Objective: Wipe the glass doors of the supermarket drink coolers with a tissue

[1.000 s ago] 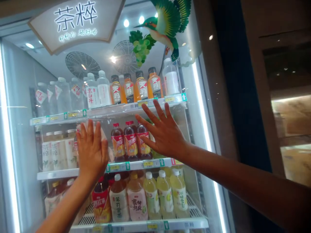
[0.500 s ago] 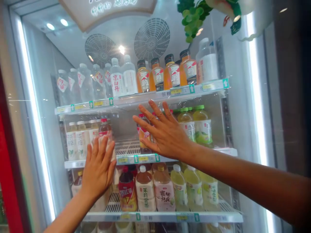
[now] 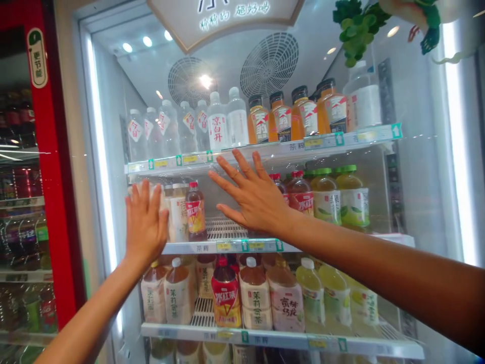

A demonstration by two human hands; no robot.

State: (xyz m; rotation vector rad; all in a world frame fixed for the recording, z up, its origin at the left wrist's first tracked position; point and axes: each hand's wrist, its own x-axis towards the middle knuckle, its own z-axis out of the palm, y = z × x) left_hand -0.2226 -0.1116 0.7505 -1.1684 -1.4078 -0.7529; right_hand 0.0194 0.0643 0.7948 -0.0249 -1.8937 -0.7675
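Both of my hands are raised with fingers spread in front of a lit drinks cooler. My left hand (image 3: 146,222) is at the left, in front of the middle shelf (image 3: 197,247), hiding some white-labelled bottles. Just right of it stand a pale bottle (image 3: 178,215) and a red-capped iced tea bottle (image 3: 196,212). My right hand (image 3: 252,194) is flat near the centre, partly covering red-labelled bottles (image 3: 301,194). Neither hand holds anything. Whether the palms touch a glass door or hover in front of it, I cannot tell.
The top shelf (image 3: 265,148) carries clear water bottles (image 3: 216,124) and orange drinks with black caps (image 3: 304,114). Tea bottles (image 3: 255,298) line the lower shelf (image 3: 273,337). Plastic grapes (image 3: 350,40) hang at upper right. A red-framed cooler (image 3: 62,177) stands at the left.
The view has swung left, so the cooler sits further right and the red-framed one shows more. My left hand has moved slightly left and up; the right hand stays nearly in place.
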